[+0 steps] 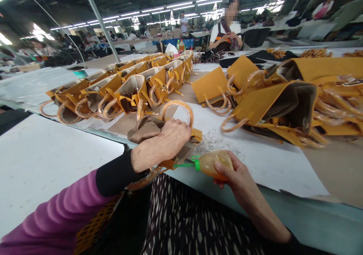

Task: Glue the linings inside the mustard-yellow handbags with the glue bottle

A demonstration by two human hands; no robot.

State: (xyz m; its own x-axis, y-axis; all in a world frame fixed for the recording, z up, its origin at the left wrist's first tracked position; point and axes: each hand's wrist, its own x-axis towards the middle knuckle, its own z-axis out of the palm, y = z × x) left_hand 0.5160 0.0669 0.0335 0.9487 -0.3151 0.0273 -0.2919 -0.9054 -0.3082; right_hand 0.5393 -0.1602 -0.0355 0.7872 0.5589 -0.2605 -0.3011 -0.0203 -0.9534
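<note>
At the table edge, my left hand [167,143] has its fingers curled over a yellow handbag [197,136] with a brown lining. Its plastic-wrapped handle [190,113] loops up behind the knuckles; another wrapped handle hangs below the table edge. Most of this bag is hidden under the hand. My right hand [234,171] is wrapped round a soft squeeze bottle [215,162] holding amber liquid. The bottle lies on its side, and its long green nozzle [183,165] points left at the bag's edge beneath my left hand. Whether the tip touches the bag I cannot tell.
Rows of open yellow handbags [133,88] stand behind my hands. More bags [278,100] are heaped at the right. White paper [255,156] covers part of the table. A person [227,31] sits across the table, with several others farther back. A yellow basket [98,224] is low at left.
</note>
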